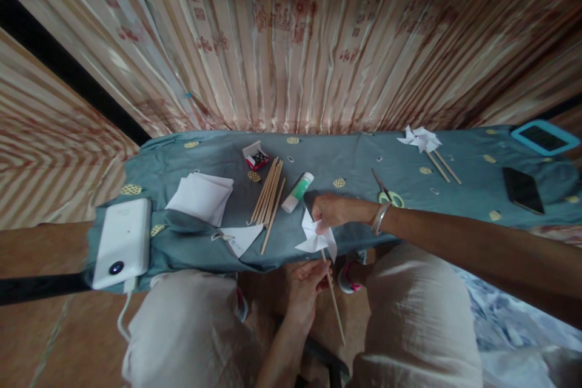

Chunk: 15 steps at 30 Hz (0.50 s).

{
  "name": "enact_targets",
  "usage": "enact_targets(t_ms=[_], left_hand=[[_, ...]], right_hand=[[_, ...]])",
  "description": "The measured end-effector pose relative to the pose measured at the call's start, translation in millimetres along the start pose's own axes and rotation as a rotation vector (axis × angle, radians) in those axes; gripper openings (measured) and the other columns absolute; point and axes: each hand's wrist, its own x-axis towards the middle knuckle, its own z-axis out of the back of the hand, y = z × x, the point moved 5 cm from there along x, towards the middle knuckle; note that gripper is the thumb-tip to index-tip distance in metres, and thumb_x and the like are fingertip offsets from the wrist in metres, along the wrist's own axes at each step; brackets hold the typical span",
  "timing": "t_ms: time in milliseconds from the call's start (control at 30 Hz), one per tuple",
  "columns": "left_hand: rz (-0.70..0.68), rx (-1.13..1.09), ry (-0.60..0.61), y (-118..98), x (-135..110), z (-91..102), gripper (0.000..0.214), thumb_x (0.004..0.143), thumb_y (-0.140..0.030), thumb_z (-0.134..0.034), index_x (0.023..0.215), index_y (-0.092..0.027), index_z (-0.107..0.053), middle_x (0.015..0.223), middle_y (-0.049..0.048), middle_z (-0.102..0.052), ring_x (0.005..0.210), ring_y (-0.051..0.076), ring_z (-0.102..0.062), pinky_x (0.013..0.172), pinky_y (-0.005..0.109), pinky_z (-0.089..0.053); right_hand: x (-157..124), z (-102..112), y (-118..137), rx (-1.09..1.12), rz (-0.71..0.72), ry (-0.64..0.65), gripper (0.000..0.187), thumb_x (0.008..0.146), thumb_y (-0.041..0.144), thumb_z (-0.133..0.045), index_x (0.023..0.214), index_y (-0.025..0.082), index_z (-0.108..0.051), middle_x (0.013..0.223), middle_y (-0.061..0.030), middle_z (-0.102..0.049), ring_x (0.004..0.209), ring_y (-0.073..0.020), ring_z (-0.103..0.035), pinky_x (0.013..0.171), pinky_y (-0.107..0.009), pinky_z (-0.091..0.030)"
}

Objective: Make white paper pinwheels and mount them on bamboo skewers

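A white paper pinwheel (pixel 313 239) is at the table's front edge, its centre under the fingers of my right hand (pixel 330 211). That hand is closed, pressing or pinching at the middle, and wears a silver bracelet. From the pinwheel a thin wooden stick (pixel 335 303) slants down past the edge. My left hand (pixel 305 285) is closed around the stick's upper part, just below the paper. A glue stick (pixel 297 193) with a green label lies behind the pinwheel. Several loose wooden sticks (pixel 268 194) lie to its left.
On the cloth-covered table (pixel 327 151) are a small red-and-white box (pixel 255 156), stacked white paper (pixel 200 197), a cut paper piece (pixel 243 239), scissors (pixel 386 191) and pinwheels on sticks (pixel 422 139). A white power bank (pixel 122 242), dark phone (pixel 522 190) and blue-framed device (pixel 544 137) lie at the sides.
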Motion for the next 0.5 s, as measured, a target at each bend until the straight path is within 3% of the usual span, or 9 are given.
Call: enact_targets(t_ms=[233, 500], left_hand=[[-0.003, 0.002, -0.010, 1.2, -0.2, -2.7, 0.050, 0.037, -0.050, -0.094, 0.067, -0.014, -0.078, 0.064, 0.0042, -0.068, 0.057, 0.010, -0.057, 0.057, 0.022, -0.044], [-0.004, -0.014, -0.022, 5.3, 2.8, -3.8, 0.051, 0.035, -0.050, -0.094, 0.067, -0.013, -0.077, 0.063, 0.0044, -0.068, 0.056, 0.011, -0.057, 0.056, 0.024, -0.044]], right_hand=[[3.2, -1.3, -0.5, -0.001, 0.012, 0.021, 0.007, 0.066, 0.013, -0.076, 0.072, 0.010, -0.077, 0.057, 0.0015, -0.061, 0.053, -0.0085, -0.047, 0.049, -0.021, -0.033], [3.9, -1.1, -1.0, 0.009, -0.010, 0.015, 0.018, 0.064, 0.014, -0.076, 0.081, 0.010, -0.078, 0.065, -0.0005, -0.066, 0.057, -0.0107, -0.051, 0.052, -0.022, -0.035]])
